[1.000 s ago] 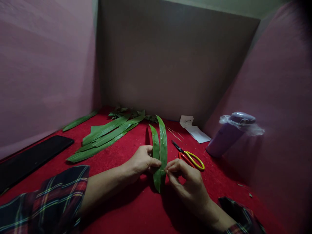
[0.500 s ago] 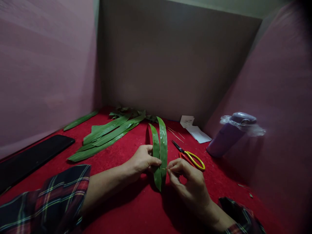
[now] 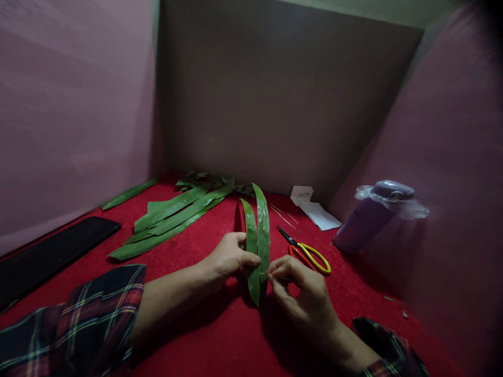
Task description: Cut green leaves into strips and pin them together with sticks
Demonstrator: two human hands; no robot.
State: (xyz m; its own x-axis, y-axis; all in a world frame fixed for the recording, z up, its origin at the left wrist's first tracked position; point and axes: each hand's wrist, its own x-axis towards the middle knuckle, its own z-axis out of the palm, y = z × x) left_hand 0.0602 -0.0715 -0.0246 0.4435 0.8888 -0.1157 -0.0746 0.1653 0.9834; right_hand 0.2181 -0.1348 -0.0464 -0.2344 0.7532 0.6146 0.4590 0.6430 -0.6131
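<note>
Two long green leaves stand side by side, their lower ends overlapping: a left leaf and a right leaf. My left hand is closed on them, thumb across the front and fingers behind. Pinched between the thumb and forefinger of my right hand is a thin pale wooden sliver, its tip against the overlapping leaves below my left thumb. Whether the sliver goes through the leaves I cannot tell. Scissors with one yellow and one red handle lie just beyond my right hand.
More long leaves lie in a pile at the back left, and a single leaf by the left wall. Thin slivers, white papers, a purple bottle with plastic wrap and a black phone-like slab rest on the red cloth.
My right hand has moved slightly left, towards the leaves, with the sliver. My left hand and the leaves are almost still.
</note>
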